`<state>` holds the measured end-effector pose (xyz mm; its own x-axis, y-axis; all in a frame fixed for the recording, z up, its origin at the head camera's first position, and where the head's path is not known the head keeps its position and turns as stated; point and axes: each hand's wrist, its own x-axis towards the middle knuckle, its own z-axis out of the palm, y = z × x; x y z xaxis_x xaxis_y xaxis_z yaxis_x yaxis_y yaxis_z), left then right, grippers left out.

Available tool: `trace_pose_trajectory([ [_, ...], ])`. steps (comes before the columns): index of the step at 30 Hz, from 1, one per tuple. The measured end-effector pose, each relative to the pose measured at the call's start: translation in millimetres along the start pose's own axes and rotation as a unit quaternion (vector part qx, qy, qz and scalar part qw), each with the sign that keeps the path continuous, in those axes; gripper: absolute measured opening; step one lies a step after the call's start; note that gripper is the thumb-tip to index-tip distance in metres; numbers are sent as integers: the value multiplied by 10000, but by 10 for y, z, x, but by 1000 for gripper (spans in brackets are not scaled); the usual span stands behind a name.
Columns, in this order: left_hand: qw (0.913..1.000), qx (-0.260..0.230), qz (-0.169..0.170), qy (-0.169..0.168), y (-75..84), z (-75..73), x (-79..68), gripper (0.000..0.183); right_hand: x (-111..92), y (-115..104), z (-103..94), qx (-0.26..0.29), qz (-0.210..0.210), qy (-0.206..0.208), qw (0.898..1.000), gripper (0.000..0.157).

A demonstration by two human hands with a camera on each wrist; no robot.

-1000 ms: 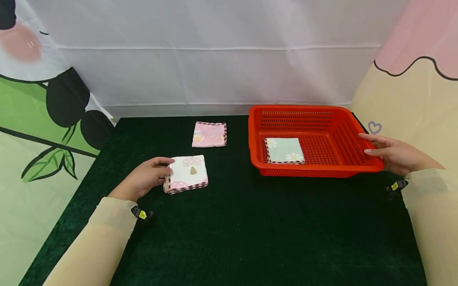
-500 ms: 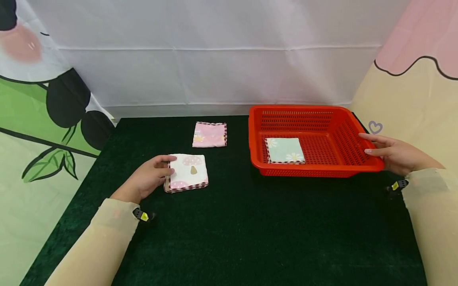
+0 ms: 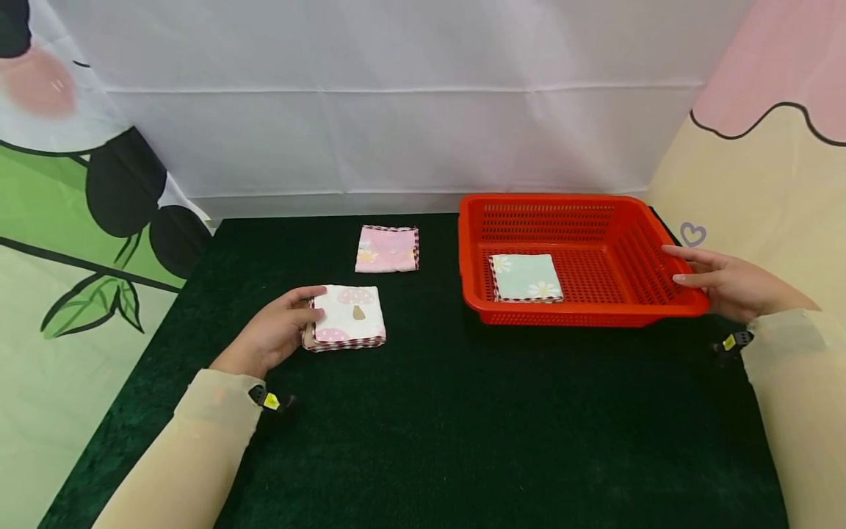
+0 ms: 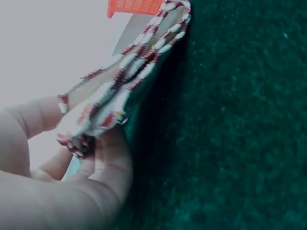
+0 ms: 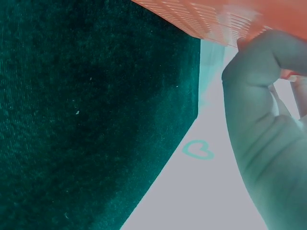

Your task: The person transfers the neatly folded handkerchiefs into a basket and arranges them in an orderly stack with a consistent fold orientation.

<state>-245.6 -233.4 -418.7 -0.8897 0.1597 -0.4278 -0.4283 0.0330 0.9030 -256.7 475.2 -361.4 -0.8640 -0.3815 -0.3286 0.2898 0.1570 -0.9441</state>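
Observation:
My left hand [image 3: 271,330] pinches the left edge of a folded white handkerchief [image 3: 350,312] with pink mushrooms and a checked border. In the left wrist view, the thumb lies on one side of the folded layers [image 4: 115,86] and fingers on the other. Over at the right, my right hand [image 3: 743,285] grips the right rim of a red plastic basket [image 3: 581,317], thumb over the rim; the other fingertips are partly hidden. Inside the basket, toward its left, lies a folded pale green handkerchief [image 3: 526,279] with daisies.
A folded pink handkerchief [image 3: 387,249] lies on the dark green tablecloth [image 3: 463,411], behind the white one and left of the basket. White fabric [image 3: 396,132] hangs along the back edge, and printed fabric panels stand at both sides.
My left hand has shifted slightly right and away from me, and the front edge of the mushroom handkerchief has come up a little with it. The right hand and basket stay put.

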Motion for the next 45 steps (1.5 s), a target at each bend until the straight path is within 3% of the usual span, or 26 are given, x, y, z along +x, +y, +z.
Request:
trace_pose_trajectory([
  [8,9993,236,201,220,1,16,-5,58,19,-19,-2,-75,-11,144,9999,57],
  [13,9988,263,284,303,31,43,-11,56,-1,4,5,206,55,190,9996,56],
  [23,9979,221,575,190,120,151,-53,53,-18,28,5,428,37,179,9989,55],
  [39,9965,278,778,-87,183,434,-157,53,-2,2,61,-428,166,528,9975,58],
  [45,9949,227,942,-291,201,556,-248,51,2,-9,81,-435,261,652,9966,64],
])
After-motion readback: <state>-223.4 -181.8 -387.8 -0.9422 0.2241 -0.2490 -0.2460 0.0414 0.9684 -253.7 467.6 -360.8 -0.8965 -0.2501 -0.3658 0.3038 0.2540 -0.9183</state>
